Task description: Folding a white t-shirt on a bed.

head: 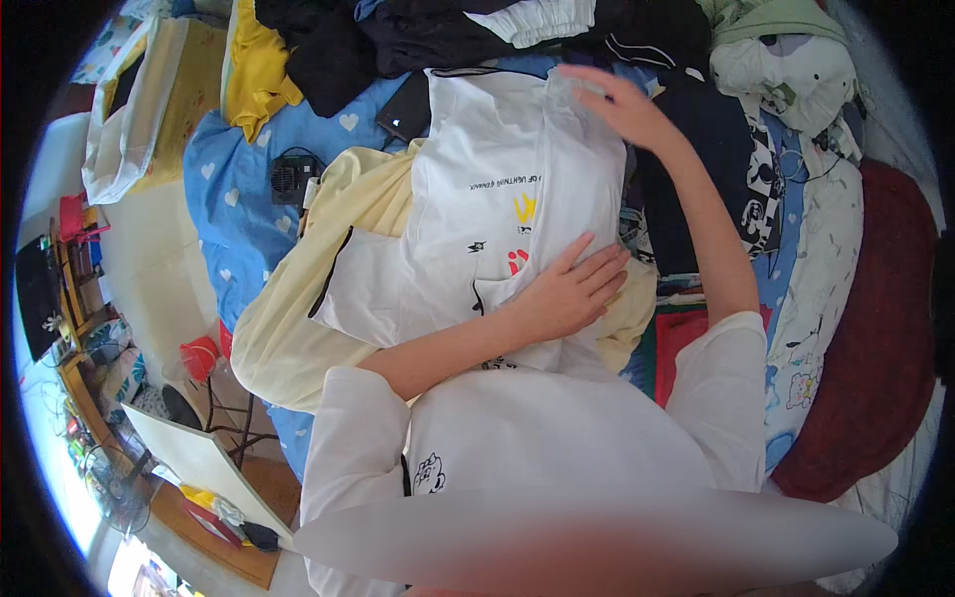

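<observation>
A white printed T-shirt [477, 149] with black trim lies in front of me, its right side folded inward over the printed front. One sleeve sticks out to the left. My left hand [571, 287] rests flat with its fingers spread on the lower part of the folded side; its forearm crosses from the lower left. At the top right corner of the shirt is my right hand [615, 104], slightly blurred, its fingertips at the fabric near the collar. Whether those fingers pinch the cloth does not show. Beneath the shirt spreads a pale yellow cloth [298, 328].
Dark clothes [448, 33] and a yellow garment [257, 74] lie beyond the shirt. A black phone [406, 108] and a small black device [292, 177] sit on the blue heart-patterned bedding [224, 194]. Folded black clothing [671, 179] is at the right, beside a dark red cushion [880, 336].
</observation>
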`<state>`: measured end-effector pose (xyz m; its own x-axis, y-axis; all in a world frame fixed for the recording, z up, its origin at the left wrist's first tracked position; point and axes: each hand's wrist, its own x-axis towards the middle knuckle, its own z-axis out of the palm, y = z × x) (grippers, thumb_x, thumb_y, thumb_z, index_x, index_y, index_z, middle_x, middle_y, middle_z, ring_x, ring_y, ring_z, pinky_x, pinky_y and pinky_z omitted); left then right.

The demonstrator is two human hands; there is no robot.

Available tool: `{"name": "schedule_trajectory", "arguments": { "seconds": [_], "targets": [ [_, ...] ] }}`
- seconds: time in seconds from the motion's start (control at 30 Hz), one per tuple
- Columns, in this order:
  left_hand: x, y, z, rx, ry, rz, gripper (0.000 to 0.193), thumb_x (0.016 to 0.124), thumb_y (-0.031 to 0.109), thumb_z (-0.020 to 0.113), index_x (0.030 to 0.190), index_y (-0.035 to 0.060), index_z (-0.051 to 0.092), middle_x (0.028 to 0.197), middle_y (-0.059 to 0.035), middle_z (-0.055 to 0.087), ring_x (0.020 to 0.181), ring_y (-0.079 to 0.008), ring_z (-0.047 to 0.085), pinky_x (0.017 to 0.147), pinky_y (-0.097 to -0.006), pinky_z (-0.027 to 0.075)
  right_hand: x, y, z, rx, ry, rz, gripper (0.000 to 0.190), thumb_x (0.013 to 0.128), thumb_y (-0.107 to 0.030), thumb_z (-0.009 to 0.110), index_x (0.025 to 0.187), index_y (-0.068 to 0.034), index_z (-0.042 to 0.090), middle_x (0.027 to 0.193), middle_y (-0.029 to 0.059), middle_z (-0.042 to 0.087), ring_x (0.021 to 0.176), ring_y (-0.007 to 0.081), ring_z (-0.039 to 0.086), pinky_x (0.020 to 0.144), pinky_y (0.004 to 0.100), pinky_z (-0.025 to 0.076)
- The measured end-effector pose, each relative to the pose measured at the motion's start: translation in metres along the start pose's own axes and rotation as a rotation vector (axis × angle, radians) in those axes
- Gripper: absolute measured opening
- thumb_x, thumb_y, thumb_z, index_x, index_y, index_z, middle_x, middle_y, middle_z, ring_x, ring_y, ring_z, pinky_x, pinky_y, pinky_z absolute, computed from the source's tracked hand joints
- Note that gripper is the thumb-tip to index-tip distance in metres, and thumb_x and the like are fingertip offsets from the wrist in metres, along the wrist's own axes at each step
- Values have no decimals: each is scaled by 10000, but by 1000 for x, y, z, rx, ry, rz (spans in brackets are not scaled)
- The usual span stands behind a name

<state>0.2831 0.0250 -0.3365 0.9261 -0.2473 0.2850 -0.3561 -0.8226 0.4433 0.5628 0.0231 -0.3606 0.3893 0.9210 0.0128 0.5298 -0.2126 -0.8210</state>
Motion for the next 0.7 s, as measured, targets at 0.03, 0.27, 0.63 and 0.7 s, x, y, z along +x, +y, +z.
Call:
{"name": "schedule_trajectory", "arguments": {
  "seconds": [0.03,0.27,0.63,0.7],
  "targets": [
    [-3,0,-2,-61,-6,4,568,744,322,677,1233,65,543,1386,-85,448,1319,-220,377,1139,-504,184,-9,-20,9,-17,-113,-29,429,911,-230,568,1310,-81,524,1272,138,575,1166,221,535,998,318,395],
    [-25,13,5,-75,-30,83,588,734,330,691,1235,65,534,1393,-94,436,1307,-226,388,1144,-471,192,-29,-58,30,186,-419,203,507,918,-353,582,1348,-98,494,1261,177,575,1166,253,544,984,320,400],
    [-33,23,9,-8,-98,36,527,754,318,670,1197,52,570,1373,-94,455,1322,-226,362,1152,-456,172,-17,-65,48,-201,-485,142,554,943,-437,481,1362,-76,465,1262,209,558,1149,354,537,986,366,402],
    [-34,22,6,-58,-83,50,524,752,313,676,1199,61,569,1367,-94,461,1315,-230,372,1149,-463,179,-20,-58,57,-535,-254,-109,499,954,-388,476,1332,-63,489,1280,194,547,1147,348,534,987,367,399]
  ]
}}
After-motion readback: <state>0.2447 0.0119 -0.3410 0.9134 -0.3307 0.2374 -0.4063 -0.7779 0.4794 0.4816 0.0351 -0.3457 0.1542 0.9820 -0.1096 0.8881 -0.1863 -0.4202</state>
